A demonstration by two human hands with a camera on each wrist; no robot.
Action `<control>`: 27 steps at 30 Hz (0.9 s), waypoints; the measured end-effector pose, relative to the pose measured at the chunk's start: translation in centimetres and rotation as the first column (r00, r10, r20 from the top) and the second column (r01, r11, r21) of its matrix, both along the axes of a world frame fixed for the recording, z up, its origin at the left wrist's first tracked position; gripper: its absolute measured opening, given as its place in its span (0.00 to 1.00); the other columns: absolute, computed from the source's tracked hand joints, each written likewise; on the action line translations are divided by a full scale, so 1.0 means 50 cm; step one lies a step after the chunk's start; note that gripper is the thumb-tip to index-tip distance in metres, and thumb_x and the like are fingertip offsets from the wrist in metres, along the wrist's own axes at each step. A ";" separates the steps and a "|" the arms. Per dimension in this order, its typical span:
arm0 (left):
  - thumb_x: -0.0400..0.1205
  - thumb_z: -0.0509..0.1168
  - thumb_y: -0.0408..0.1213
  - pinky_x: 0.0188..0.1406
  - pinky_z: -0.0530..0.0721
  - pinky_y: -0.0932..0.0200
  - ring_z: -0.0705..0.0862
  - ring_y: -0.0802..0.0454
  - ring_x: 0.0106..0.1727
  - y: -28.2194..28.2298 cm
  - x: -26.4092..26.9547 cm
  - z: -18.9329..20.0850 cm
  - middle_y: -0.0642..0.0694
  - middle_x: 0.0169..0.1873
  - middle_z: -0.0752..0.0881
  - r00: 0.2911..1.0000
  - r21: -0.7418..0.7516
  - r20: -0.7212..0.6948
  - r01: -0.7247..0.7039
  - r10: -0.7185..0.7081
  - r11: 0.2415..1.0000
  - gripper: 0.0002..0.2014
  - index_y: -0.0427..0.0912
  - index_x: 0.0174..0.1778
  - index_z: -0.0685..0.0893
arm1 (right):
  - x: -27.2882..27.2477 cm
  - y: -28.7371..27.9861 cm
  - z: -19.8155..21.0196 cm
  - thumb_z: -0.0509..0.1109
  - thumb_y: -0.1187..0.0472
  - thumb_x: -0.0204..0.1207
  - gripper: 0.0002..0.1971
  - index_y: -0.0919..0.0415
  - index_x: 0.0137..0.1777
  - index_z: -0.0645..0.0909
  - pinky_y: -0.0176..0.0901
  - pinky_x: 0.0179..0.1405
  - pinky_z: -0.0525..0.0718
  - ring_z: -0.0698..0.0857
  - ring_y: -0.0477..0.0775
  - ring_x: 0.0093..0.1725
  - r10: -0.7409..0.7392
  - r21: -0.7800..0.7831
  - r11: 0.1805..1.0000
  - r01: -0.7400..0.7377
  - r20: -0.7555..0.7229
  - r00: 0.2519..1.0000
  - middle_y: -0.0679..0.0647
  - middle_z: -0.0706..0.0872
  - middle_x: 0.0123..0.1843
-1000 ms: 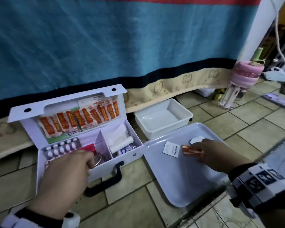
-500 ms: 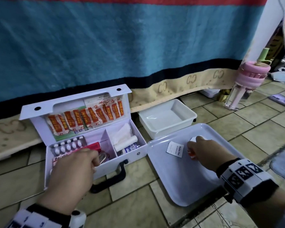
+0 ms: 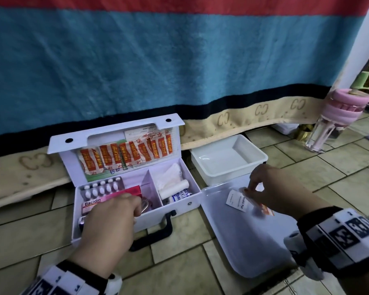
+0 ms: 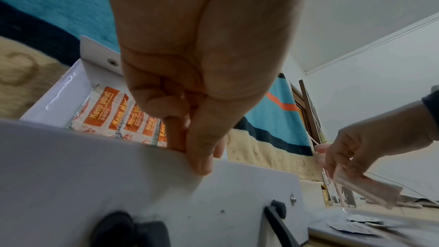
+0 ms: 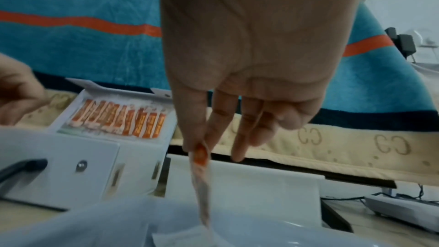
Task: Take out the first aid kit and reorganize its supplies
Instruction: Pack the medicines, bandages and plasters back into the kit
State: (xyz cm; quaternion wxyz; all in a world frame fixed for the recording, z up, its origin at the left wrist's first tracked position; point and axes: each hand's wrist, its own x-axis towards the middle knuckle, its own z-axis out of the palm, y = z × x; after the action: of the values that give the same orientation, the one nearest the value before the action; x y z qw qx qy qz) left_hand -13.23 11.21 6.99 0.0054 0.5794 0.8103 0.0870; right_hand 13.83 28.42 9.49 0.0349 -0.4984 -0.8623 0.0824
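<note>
The white first aid kit [image 3: 180, 206] stands open on the floor tiles, with orange plaster strips [image 3: 126, 156] in its lid. Inside are a pill blister [image 3: 102, 188], a Bacidin box [image 3: 91, 204], gauze [image 3: 170, 177] and a bandage roll [image 3: 175, 188]. My left hand [image 3: 134, 209] grips the kit's front wall [image 4: 118, 176], thumb outside, fingers inside. Over the white tray [image 3: 243, 248], my right hand [image 3: 248, 191] pinches one plaster strip [image 5: 202, 176] by its end, so it hangs down. An alcohol pad [image 3: 237, 202] lies on the tray.
A white plastic tub [image 3: 228, 156] sits behind the tray against a hanging blue blanket [image 3: 179, 71]. A pink-lidded bottle [image 3: 337, 122] stands at the far right. The kit's black handle [image 3: 158, 231] lies on the tiles in front.
My right hand has lifted the plaster strip off the tray and now holds it by one end. My left hand has stayed on the kit's front wall.
</note>
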 end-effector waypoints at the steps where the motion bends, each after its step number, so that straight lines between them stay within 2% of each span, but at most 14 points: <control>1: 0.54 0.77 0.24 0.20 0.65 0.63 0.81 0.53 0.24 0.000 0.001 0.001 0.54 0.24 0.82 1.000 0.000 -0.002 0.001 -0.001 1.000 0.24 0.56 0.24 0.71 | -0.008 -0.001 0.003 0.69 0.48 0.75 0.13 0.55 0.35 0.83 0.24 0.30 0.71 0.81 0.41 0.40 -0.001 -0.020 1.000 0.000 -0.058 0.998 0.46 0.86 0.41; 3: 0.53 0.77 0.24 0.19 0.67 0.63 0.81 0.53 0.24 -0.002 0.002 0.004 0.54 0.23 0.81 1.000 -0.003 -0.003 0.005 -0.005 1.000 0.22 0.55 0.23 0.73 | -0.030 -0.008 0.010 0.68 0.54 0.77 0.15 0.61 0.32 0.75 0.24 0.27 0.73 0.83 0.39 0.30 -0.031 -0.128 0.992 0.001 -0.228 0.973 0.53 0.88 0.31; 4: 0.54 0.76 0.24 0.20 0.69 0.62 0.81 0.52 0.24 -0.003 0.004 0.007 0.53 0.24 0.82 1.000 -0.009 0.010 0.002 -0.002 1.000 0.20 0.53 0.24 0.75 | -0.042 -0.014 0.014 0.67 0.57 0.78 0.15 0.62 0.32 0.71 0.26 0.27 0.74 0.86 0.40 0.31 -0.050 -0.227 0.973 -0.030 -0.339 0.939 0.58 0.89 0.31; 6: 0.56 0.74 0.23 0.20 0.70 0.61 0.82 0.50 0.25 -0.005 0.007 0.010 0.53 0.24 0.82 0.999 -0.010 0.035 -0.014 0.014 1.000 0.18 0.51 0.24 0.78 | -0.066 -0.024 0.024 0.66 0.61 0.80 0.15 0.64 0.34 0.68 0.39 0.33 0.82 0.90 0.49 0.34 -0.105 -0.418 0.896 -0.149 -0.526 0.844 0.68 0.89 0.32; 7: 0.56 0.74 0.23 0.20 0.68 0.62 0.82 0.50 0.25 -0.005 0.009 0.013 0.54 0.24 0.82 0.999 -0.016 0.042 -0.021 0.022 1.000 0.17 0.50 0.25 0.78 | -0.077 -0.024 0.028 0.66 0.62 0.80 0.14 0.65 0.35 0.69 0.43 0.31 0.82 0.89 0.52 0.32 -0.116 -0.450 0.873 -0.188 -0.566 0.816 0.67 0.88 0.30; 9: 0.59 0.72 0.23 0.23 0.66 0.62 0.83 0.50 0.30 -0.006 0.014 0.021 0.54 0.28 0.83 0.997 -0.027 0.058 -0.042 0.043 0.999 0.16 0.50 0.28 0.80 | -0.099 -0.020 0.031 0.68 0.59 0.79 0.14 0.63 0.35 0.71 0.39 0.24 0.75 0.79 0.52 0.27 -0.118 -0.447 0.873 -0.194 -0.580 0.806 0.56 0.84 0.26; 12: 0.69 0.64 0.25 0.34 0.75 0.59 0.84 0.55 0.44 -0.004 0.021 0.031 0.56 0.40 0.84 0.996 -0.053 0.064 -0.061 0.065 0.997 0.14 0.51 0.40 0.81 | -0.143 -0.016 0.032 0.70 0.58 0.76 0.11 0.59 0.36 0.73 0.36 0.23 0.67 0.70 0.48 0.26 -0.101 -0.439 0.871 -0.219 -0.597 0.796 0.49 0.76 0.25; 15: 0.72 0.60 0.26 0.41 0.78 0.61 0.82 0.57 0.47 -0.006 0.022 0.040 0.58 0.44 0.82 0.995 -0.020 0.073 -0.061 0.063 0.998 0.15 0.52 0.44 0.80 | -0.201 -0.021 0.031 0.74 0.67 0.72 0.13 0.57 0.34 0.72 0.35 0.27 0.69 0.72 0.46 0.27 -0.124 -0.458 0.834 -0.309 -0.701 0.703 0.50 0.77 0.29; 17: 0.73 0.59 0.26 0.36 0.73 0.62 0.81 0.58 0.49 -0.007 0.024 0.045 0.59 0.46 0.82 0.995 -0.026 0.077 -0.055 0.057 0.998 0.15 0.53 0.45 0.78 | -0.239 -0.022 0.026 0.78 0.72 0.66 0.17 0.57 0.33 0.71 0.36 0.31 0.72 0.76 0.49 0.30 -0.177 -0.477 0.802 -0.358 -0.764 0.621 0.54 0.79 0.31; 19: 0.73 0.58 0.25 0.29 0.67 0.64 0.81 0.58 0.50 -0.004 0.025 0.048 0.58 0.47 0.81 0.995 -0.061 0.078 -0.055 0.059 0.997 0.17 0.54 0.46 0.77 | -0.275 -0.023 0.024 0.80 0.73 0.62 0.20 0.58 0.32 0.70 0.33 0.27 0.74 0.76 0.46 0.26 -0.231 -0.516 0.741 -0.430 -0.797 0.558 0.51 0.79 0.27; 21: 0.72 0.57 0.24 0.28 0.65 0.64 0.81 0.56 0.52 -0.004 0.025 0.050 0.58 0.46 0.79 0.996 -0.084 0.071 -0.054 0.060 0.995 0.18 0.53 0.48 0.78 | -0.307 -0.024 0.024 0.82 0.68 0.60 0.18 0.58 0.33 0.72 0.32 0.22 0.70 0.71 0.44 0.22 -0.240 -0.537 0.691 -0.484 -0.802 0.547 0.50 0.75 0.25; 24: 0.73 0.57 0.25 0.41 0.74 0.59 0.83 0.55 0.52 -0.002 0.020 0.047 0.56 0.50 0.82 0.997 -0.082 0.073 -0.027 0.033 0.996 0.17 0.52 0.48 0.77 | -0.344 -0.020 0.036 0.79 0.57 0.57 0.14 0.63 0.36 0.78 0.32 0.20 0.65 0.65 0.45 0.21 -0.243 -0.551 0.635 -0.542 -0.808 0.536 0.49 0.74 0.22; 26: 0.73 0.56 0.26 0.47 0.77 0.58 0.83 0.54 0.53 -0.003 0.016 0.045 0.54 0.52 0.82 0.996 -0.086 0.082 -0.014 0.021 0.996 0.16 0.52 0.48 0.77 | -0.367 -0.011 0.045 0.76 0.58 0.61 0.14 0.68 0.39 0.81 0.33 0.21 0.65 0.67 0.44 0.21 -0.241 -0.551 0.606 -0.574 -0.815 0.527 0.49 0.77 0.22; 27: 0.73 0.56 0.26 0.49 0.78 0.58 0.83 0.54 0.54 -0.002 0.014 0.044 0.54 0.52 0.82 0.997 -0.095 0.076 -0.010 0.017 0.995 0.16 0.52 0.49 0.77 | -0.379 -0.006 0.049 0.76 0.61 0.65 0.10 0.69 0.40 0.82 0.32 0.22 0.68 0.71 0.44 0.21 -0.225 -0.536 0.613 -0.580 -0.823 0.522 0.51 0.80 0.24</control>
State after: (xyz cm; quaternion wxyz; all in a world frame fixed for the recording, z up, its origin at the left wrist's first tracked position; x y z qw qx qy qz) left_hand -12.53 11.12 9.21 0.0632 0.5693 0.8166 0.0709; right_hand -5.10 28.13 11.96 0.2149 -0.2552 -0.6637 0.6694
